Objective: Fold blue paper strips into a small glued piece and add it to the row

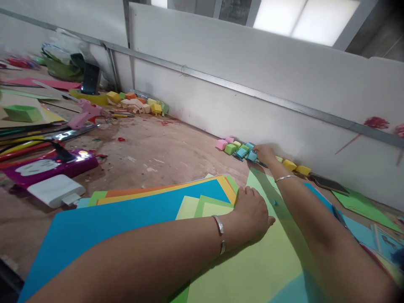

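My left hand (252,214), with a silver bangle at the wrist, rests on light green paper (246,269) with its fingers curled; what it holds, if anything, is hidden. Under that forearm lies a large blue sheet (126,223) over orange, yellow and green ones. My right hand (265,154) reaches to the foot of the white board, beside small blue folded paper boxes (251,155). Its fingertips are too small to make out. Green boxes (230,148) and pink boxes (221,144) sit to its left, yellow ones (289,164) to its right.
At the left are a purple power strip (85,164), a white adapter (57,190) and a pink glue gun (86,113). More paper boxes (135,104) lie against the white board (195,92). Scissors (339,215) and a dark flat object (330,184) lie at the right.
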Available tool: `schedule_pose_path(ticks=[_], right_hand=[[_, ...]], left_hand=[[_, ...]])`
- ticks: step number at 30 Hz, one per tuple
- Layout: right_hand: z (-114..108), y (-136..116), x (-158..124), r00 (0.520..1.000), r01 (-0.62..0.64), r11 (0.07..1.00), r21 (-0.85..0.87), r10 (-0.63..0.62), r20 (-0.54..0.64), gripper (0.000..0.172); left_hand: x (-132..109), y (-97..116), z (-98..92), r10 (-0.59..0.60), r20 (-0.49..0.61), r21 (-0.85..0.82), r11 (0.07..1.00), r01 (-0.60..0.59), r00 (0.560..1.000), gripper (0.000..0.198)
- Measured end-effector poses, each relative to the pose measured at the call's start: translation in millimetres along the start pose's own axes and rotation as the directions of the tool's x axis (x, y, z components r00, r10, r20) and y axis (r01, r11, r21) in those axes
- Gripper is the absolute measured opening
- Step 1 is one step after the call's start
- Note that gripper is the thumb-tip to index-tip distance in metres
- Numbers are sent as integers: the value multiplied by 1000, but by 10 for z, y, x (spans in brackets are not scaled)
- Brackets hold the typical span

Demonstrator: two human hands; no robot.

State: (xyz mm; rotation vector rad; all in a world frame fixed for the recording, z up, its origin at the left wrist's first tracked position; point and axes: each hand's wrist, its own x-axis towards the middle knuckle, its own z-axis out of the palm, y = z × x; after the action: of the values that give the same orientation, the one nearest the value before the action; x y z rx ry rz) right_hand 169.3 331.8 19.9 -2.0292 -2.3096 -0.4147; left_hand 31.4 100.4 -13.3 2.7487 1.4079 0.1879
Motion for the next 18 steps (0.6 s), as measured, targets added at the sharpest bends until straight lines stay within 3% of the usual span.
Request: schedule_pose_path(ticks=[6, 18], right_hand=[[-68, -65, -32, 999, 26, 999, -44, -25, 25, 30], [-173, -84, -167, 996, 17, 991, -134, -29, -86, 28]], left_hand=[[5, 13, -14, -10, 30, -4, 1000, 10, 999, 65], [30, 0, 67, -2, -41, 12, 1000, 2, 999, 65]])
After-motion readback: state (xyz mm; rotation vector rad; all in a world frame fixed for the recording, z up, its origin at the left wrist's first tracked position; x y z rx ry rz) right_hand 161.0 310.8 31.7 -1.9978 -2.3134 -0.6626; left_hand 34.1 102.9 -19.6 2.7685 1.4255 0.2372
